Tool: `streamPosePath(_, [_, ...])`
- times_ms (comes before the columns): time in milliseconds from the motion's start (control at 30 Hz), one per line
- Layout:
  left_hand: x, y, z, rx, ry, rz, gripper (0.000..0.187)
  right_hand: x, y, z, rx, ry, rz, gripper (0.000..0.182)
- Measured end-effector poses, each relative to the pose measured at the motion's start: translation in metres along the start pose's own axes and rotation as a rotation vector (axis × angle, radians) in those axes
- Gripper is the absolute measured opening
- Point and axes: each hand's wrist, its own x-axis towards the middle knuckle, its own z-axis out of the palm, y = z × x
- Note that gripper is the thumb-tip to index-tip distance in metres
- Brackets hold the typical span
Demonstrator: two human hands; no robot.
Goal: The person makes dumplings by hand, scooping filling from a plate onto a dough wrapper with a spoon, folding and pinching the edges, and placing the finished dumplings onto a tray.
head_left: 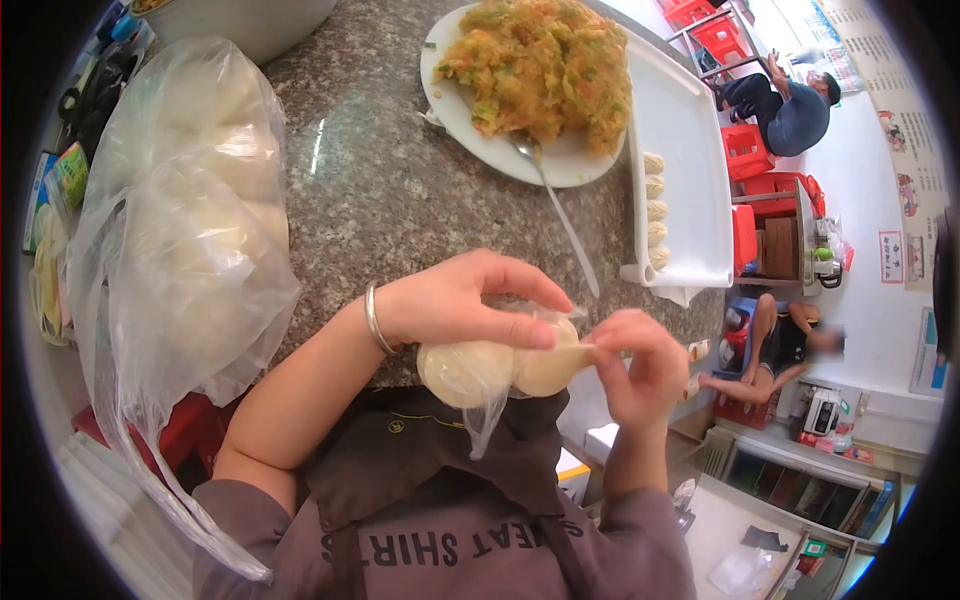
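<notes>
Over the counter's near edge, my left hand (465, 300), with a bangle at its wrist, holds a small bundle of round dough wrappers (465, 372) partly covered in clear plastic. My right hand (640, 362) pinches the edge of a pale dough wrapper (555, 368) at the bundle's right side and pulls it outward. Beyond my hands stands a white plate (450, 110) heaped with chopped orange-green filling (540, 70). A metal spoon (570, 230) rests in it, handle toward me. To the right, a white tray (690, 150) carries a row of pleated dumplings (656, 210).
A large clear bag of round dough pieces (200, 190) lies on the left. At the upper left is a metal pot (240, 20). Two people, one seated (790, 110) and another (775, 340), are off to the right near red stools (745, 150).
</notes>
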Motion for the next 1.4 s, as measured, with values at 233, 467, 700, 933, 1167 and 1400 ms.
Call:
streamPosePath(233, [0.0,0.001,-0.003,-0.331,0.254,-0.011,0.022,0.047,0.037,0.01,-0.135,0.104,0.029,0.021])
streamPosePath(467, [0.002,-0.004,-0.009,-0.501,0.625,-0.024,0.025,0.059,0.052,0.02,-0.36,-0.111,0.345,0.033])
streamPosePath(700, [0.007,-0.003,-0.005,-0.609,0.776,0.075,0.026,0.083,0.042,0.026,-0.404,-0.107,0.176,0.024])
streamPosePath(933, [0.002,-0.005,-0.011,-0.668,0.765,0.036,0.023,0.072,0.063,0.038,-0.475,-0.144,0.098,0.025])
streamPosePath(1167, [0.004,-0.004,-0.012,-0.676,0.72,0.078,0.027,0.082,0.055,0.024,-0.47,-0.149,0.16,0.026])
streamPosePath(1400, [0.004,-0.006,-0.011,-0.71,0.747,0.017,0.033,0.079,0.06,0.029,-0.463,-0.182,0.093,0.03])
